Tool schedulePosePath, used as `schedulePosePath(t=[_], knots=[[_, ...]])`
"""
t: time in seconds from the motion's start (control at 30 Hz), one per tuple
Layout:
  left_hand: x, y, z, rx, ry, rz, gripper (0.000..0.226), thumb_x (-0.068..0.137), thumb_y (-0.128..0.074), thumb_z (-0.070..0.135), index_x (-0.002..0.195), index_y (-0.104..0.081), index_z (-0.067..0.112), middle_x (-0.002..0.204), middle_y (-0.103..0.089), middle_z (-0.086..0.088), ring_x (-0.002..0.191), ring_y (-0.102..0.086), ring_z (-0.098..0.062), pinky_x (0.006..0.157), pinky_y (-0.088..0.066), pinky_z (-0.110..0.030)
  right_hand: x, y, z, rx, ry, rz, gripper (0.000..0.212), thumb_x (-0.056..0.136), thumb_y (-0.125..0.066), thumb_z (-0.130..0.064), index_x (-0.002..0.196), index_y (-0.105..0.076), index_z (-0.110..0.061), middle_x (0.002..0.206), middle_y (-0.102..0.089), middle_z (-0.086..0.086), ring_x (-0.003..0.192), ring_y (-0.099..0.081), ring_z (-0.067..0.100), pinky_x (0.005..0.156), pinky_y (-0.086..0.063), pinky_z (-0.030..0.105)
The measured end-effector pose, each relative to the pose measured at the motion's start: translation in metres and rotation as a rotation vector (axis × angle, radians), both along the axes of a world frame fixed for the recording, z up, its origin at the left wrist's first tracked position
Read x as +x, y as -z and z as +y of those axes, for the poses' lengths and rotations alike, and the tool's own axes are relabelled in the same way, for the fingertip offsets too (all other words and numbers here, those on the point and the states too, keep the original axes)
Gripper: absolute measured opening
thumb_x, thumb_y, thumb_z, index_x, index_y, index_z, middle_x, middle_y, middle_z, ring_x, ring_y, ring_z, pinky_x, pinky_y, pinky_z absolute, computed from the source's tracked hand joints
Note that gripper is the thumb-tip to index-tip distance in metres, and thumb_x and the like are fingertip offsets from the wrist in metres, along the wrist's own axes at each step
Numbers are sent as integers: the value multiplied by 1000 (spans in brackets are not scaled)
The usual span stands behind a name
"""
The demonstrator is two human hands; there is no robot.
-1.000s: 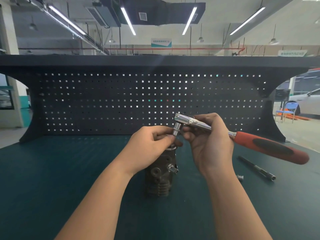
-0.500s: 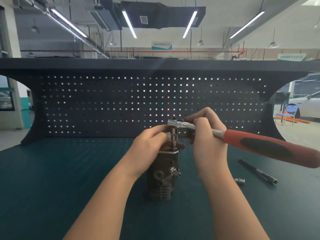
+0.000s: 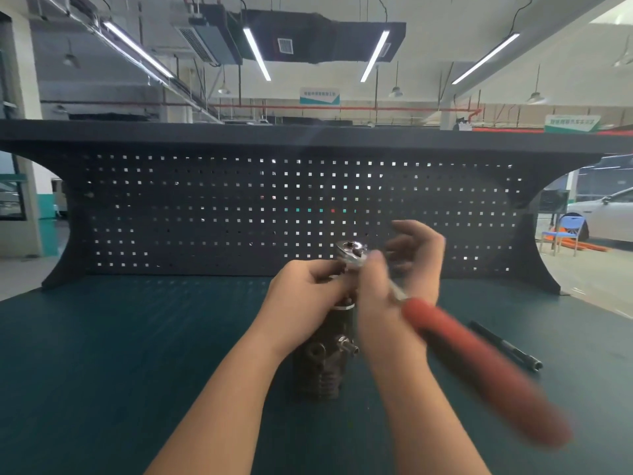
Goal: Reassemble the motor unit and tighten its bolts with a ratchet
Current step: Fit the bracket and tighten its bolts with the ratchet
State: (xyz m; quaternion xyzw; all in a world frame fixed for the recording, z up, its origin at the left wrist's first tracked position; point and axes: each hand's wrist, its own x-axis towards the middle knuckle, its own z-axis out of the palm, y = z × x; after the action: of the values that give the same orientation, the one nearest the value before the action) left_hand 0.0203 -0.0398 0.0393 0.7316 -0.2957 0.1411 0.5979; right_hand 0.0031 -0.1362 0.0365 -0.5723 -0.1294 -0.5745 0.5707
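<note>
The dark motor unit [image 3: 325,365] stands upright on the green bench mat [image 3: 137,354], at the centre. My left hand [image 3: 305,293] curls round the socket above the unit's top, right under the ratchet's chrome head [image 3: 351,250]. The ratchet's red handle [image 3: 479,365] slants toward me at the lower right, blurred by motion. My right hand [image 3: 404,279] is blurred too. Its fingers are spread loosely in the air, and the ratchet's steel shaft lies in the crook beside the thumb. The socket and the bolt are hidden by my hands.
A thin black rod [image 3: 507,347] lies on the mat to the right of the unit, just past the handle. A dark pegboard [image 3: 239,207] closes off the back of the bench. Beyond it to the right are a blue chair [image 3: 565,231] and a white car.
The ratchet handle has swung from pointing right to pointing down toward me. My right hand's fingers have opened off the shaft. The left hand stays at the unit's top.
</note>
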Motion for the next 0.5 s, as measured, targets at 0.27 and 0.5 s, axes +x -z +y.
schedulePosePath(t=[0.27, 0.5], knots=[[2, 4, -3, 11, -59, -19, 13, 77, -74, 39, 87, -76, 30, 79, -76, 5, 79, -72, -9, 75, -53, -28, 3, -10, -22, 119, -84, 41, 41, 72, -40, -4, 92, -62, -32, 71, -51, -10, 68, -49, 3, 73, -41, 20], [11, 0, 1, 242, -239, -43, 20, 94, -57, 20, 90, -68, 4, 84, -68, -20, 71, -53, -25, 75, -52, -46, -2, 7, 26, -473, 339, -93, 38, 74, -42, -19, 104, -66, -22, 96, -58, -2, 96, -41, 17, 85, -32, 38]])
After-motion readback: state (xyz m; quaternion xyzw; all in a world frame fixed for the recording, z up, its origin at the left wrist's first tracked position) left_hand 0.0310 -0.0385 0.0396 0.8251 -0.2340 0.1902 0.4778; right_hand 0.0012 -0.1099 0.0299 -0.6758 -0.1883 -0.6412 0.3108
